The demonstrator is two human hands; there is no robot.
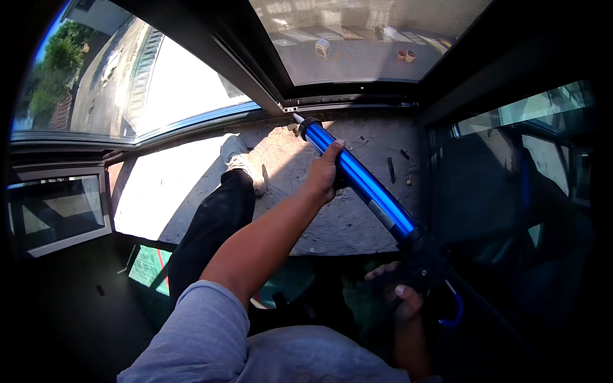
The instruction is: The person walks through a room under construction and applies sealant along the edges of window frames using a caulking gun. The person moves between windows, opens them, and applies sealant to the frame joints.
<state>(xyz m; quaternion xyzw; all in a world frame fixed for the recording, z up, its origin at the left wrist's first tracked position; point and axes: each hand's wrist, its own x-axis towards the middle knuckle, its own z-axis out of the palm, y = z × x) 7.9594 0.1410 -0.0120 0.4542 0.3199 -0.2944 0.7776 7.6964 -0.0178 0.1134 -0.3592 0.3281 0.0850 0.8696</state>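
A caulking gun (367,182) with a shiny blue barrel runs slantwise across the middle, from far left to near right. My left hand (324,171) is wrapped round the barrel in its forward half. Down at the black rear end, my right hand (403,300) is curled about the dark handle, with thumb and fingertips showing on its left side; shade hides much of this grip. The pale nozzle (298,118) points at the lower corner of a dark window frame (281,105), close to or touching it. A blue hook (456,309) hangs at the gun's rear.
My shoe (234,153) rests on a rough concrete ledge (306,220). Small dark scraps (391,170) lie on the ledge to the right. Glass panes rise at far left and ahead, with a small open sash (57,207) at left. Two small pots (406,56) show beyond the glass.
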